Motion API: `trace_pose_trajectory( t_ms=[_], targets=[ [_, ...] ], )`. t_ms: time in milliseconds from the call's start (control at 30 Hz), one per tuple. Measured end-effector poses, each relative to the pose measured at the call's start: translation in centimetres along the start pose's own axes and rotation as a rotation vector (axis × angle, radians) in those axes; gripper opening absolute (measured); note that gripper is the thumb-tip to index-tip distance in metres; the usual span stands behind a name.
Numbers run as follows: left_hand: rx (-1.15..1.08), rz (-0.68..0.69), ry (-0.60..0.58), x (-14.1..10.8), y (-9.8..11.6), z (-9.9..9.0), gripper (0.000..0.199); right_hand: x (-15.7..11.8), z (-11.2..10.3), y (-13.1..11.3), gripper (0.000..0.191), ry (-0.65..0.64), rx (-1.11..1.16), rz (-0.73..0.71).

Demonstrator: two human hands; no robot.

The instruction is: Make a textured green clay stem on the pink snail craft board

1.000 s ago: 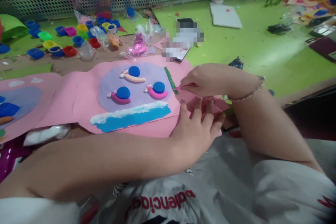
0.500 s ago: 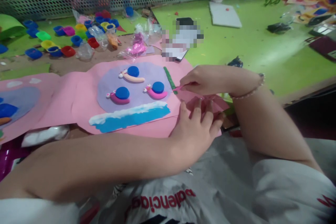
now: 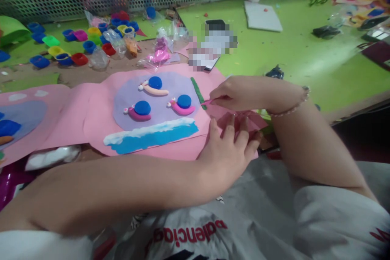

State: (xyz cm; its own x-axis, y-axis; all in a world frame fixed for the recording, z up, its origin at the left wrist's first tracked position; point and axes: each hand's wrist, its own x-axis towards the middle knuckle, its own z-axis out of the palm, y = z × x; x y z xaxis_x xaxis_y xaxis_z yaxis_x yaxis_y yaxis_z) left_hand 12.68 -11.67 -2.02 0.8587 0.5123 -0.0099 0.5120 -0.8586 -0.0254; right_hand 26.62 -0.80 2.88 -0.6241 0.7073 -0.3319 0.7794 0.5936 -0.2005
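One pink stick [image 3: 207,102], mid-frame, probably light, stiff: your right hand [image 3: 230,92] pinches it, best near tip; left hand [image 3: 226,148] spread.

Two hands [image 3: 227,152], three snails [image 3: 184,104], one green strip [image 3: 198,93], one white board [image 3: 263,16], one bracelet [image 3: 295,108]

I see a pale short-sleeved shirt [image 3: 258,207], red lettering [image 3: 178,235] across its front, and a beaded bracelet [image 3: 291,110] around the right wrist [image 3: 282,94].

Snail figures [image 3: 184,102] on sheet [image 3: 99,103]; strip [image 3: 198,92] right of them; cups [image 3: 79,59] behind, left; board [image 3: 263,18] behind, right.
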Motion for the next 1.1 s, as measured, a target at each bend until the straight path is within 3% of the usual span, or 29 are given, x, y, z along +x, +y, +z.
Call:
trace_pose_trajectory(
  t_ms=[300,567,767,1100],
  targets=[
    [0.040,-0.007,0.033,0.1,0.1,0.0,0.054,-0.1,0.0,-0.5,0.023,-0.008,-0.060,0.036],
    [-0.005,-0.013,0.037,0.0,0.0,0.0,0.051,-0.5,-0.5,0.4,0.023,0.114,0.034,-0.003],
    [-0.008,-0.002,0.031,0.0,-0.1,0.0,0.053,-0.2,0.0,0.3,0.020,-0.002,0.103,-0.065],
    [0.013,-0.018,0.056,0.0,0.0,0.1,0.052,-0.1,0.2,0.5,0.025,-0.039,0.118,-0.067]
  ],
)
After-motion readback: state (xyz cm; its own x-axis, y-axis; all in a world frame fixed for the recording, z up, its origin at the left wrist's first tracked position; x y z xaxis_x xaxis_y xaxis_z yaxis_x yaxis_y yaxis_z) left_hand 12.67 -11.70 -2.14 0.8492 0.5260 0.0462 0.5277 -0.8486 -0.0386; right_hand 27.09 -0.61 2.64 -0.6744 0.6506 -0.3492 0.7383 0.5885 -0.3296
